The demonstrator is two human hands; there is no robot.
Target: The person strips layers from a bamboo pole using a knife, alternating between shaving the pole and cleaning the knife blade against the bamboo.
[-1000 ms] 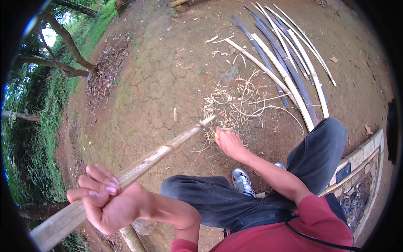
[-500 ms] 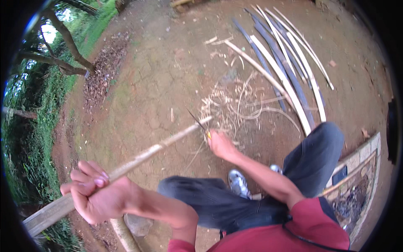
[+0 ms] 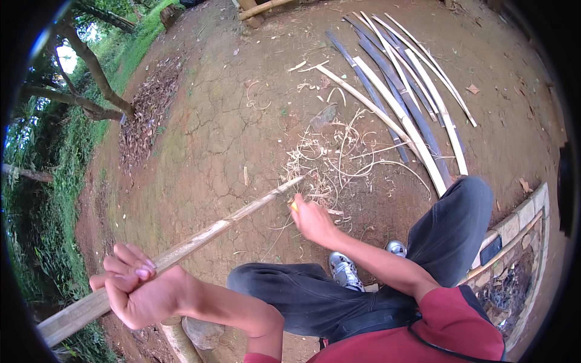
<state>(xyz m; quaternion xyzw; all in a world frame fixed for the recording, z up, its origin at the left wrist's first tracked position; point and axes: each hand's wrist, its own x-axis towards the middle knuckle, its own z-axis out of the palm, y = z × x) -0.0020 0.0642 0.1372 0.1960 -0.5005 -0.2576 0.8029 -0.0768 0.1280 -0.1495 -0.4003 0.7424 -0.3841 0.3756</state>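
Note:
A long, pale bamboo strip slants from the lower left up toward the middle, its narrow tip over a heap of shavings. My left hand is closed around the strip near its lower end, fingers curled over the top. Just below the tip, my right hand grips a knife by its yellow handle. The blade does not show clearly now. Thin curled shavings lie scattered on the ground beyond my right hand.
Several long strips, some pale and some dark, lie on the bare ground at far right. A stone-edged pit with a dark phone-like object on it sits at right. A log and a rock lie below my left forearm.
My right hand has moved slightly nearer and left. The knife blade, seen crossing the strip near its tip before, no longer shows clearly. My left hand keeps its hold.

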